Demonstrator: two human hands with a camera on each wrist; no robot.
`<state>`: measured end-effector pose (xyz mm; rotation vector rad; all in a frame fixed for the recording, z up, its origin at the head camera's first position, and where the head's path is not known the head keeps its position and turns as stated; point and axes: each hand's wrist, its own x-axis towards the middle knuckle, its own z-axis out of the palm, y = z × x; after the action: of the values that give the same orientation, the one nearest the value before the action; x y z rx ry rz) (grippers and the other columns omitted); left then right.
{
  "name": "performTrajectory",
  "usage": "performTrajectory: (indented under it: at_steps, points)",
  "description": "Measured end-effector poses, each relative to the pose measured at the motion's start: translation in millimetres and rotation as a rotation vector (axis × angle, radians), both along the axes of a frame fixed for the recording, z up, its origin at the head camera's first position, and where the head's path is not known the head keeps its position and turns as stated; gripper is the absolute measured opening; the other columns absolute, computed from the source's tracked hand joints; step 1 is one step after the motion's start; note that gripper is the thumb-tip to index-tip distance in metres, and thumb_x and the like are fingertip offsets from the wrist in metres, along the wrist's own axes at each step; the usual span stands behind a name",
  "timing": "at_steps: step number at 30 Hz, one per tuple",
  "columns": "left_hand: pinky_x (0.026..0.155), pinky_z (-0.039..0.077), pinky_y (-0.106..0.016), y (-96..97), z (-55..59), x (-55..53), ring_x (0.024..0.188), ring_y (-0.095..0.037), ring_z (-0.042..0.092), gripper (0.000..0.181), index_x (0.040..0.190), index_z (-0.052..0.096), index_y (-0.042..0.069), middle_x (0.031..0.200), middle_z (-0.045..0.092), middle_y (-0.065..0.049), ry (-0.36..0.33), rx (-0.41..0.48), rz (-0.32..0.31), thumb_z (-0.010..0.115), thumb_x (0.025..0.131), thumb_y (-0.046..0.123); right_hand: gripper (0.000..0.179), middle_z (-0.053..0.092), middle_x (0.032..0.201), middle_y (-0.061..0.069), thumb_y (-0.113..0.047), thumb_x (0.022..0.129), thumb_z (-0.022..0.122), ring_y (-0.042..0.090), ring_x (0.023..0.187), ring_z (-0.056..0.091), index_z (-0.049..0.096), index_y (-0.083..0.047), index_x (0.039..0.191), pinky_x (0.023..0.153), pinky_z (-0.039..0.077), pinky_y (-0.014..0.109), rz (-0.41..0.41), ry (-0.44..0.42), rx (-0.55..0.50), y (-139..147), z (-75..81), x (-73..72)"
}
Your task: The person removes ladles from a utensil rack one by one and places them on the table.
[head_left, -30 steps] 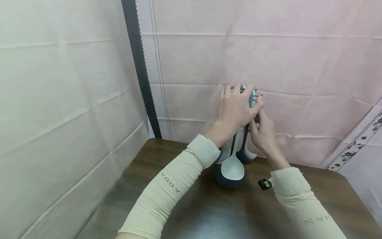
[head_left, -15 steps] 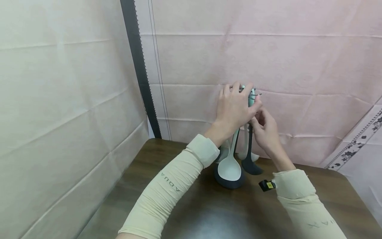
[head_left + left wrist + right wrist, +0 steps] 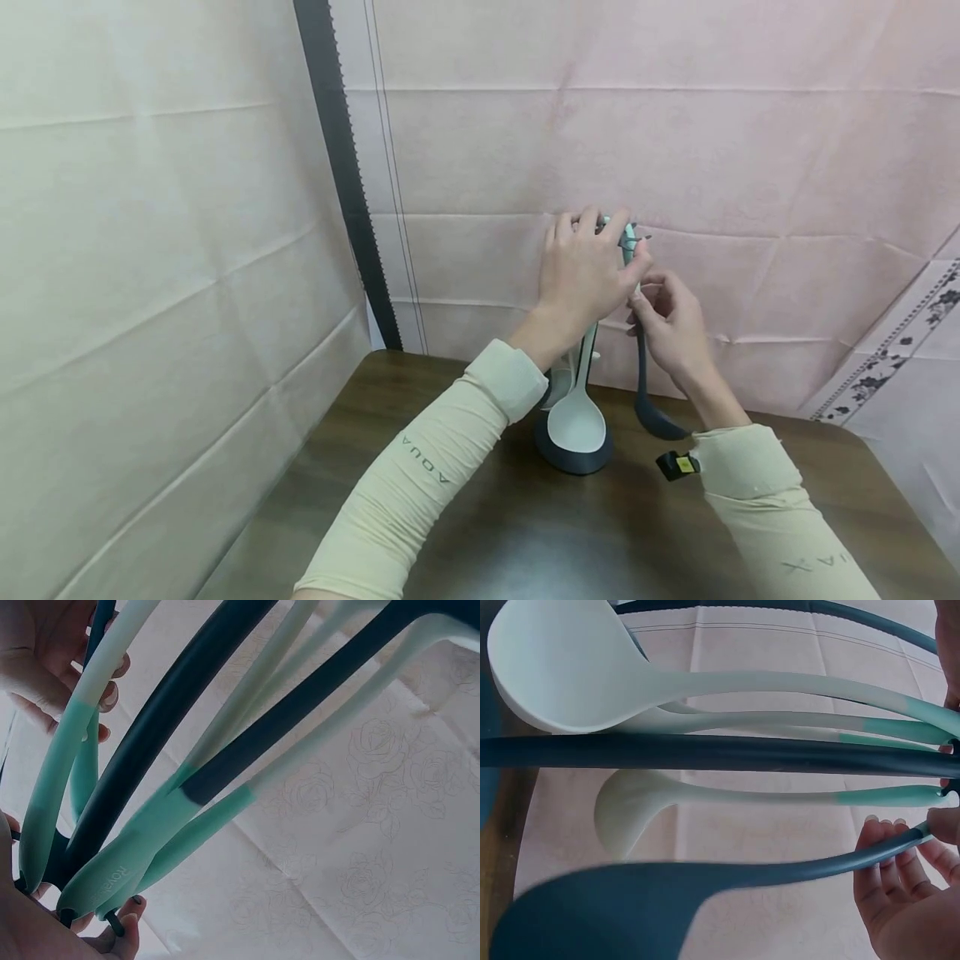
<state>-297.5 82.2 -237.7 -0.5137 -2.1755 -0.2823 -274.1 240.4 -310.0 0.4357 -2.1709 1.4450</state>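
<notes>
My left hand grips the top of a dark utensil stand, near its hooks. My right hand pinches the handle of a dark blue spatula, whose head hangs right of the stand in the head view. In the left wrist view, right-hand fingers wrap that handle behind a nearer teal-ended one. Whether its end still touches a hook is hidden. A pale large spoon hangs at the front of the stand, and a pale ladle shows beyond the dark pole.
The stand rests on a brown wooden table near its back edge. A creased pinkish cloth wall rises close behind, and another cloth wall stands at the left. A small black device sits at the right cuff.
My right hand has shifted slightly right and down, drawing the dark blue spatula away from the stand's other utensils. My left hand keeps its hold at the top.
</notes>
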Motion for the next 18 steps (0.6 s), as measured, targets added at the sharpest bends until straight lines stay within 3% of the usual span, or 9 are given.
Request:
performTrajectory:
  at_steps: [10,18]
  points:
    - [0.098,0.047,-0.037,2.4,4.2,3.2,0.114,-0.026,0.063,0.036,0.121,0.069,0.032,0.115,0.068,0.005,-0.031,-0.005,0.005,0.046,0.102,0.052,0.019,0.063,0.103,0.018,-0.011,0.108,0.06,0.021,0.079,0.066,0.057,-0.001,0.123,0.067,0.062,0.029,0.02,0.02,-0.036,-1.5,-1.7,-1.5]
    - [0.097,0.048,-0.036,1.4,0.5,1.6,0.111,-0.025,0.065,0.036,0.119,0.069,0.031,0.114,0.069,0.004,0.015,-0.001,0.011,0.047,0.103,0.054,0.03,0.067,0.108,0.023,-0.012,0.107,0.06,0.017,0.079,0.071,0.063,0.004,0.133,0.072,0.062,0.026,-0.017,0.017,-0.012,-3.4,-3.4,-4.8]
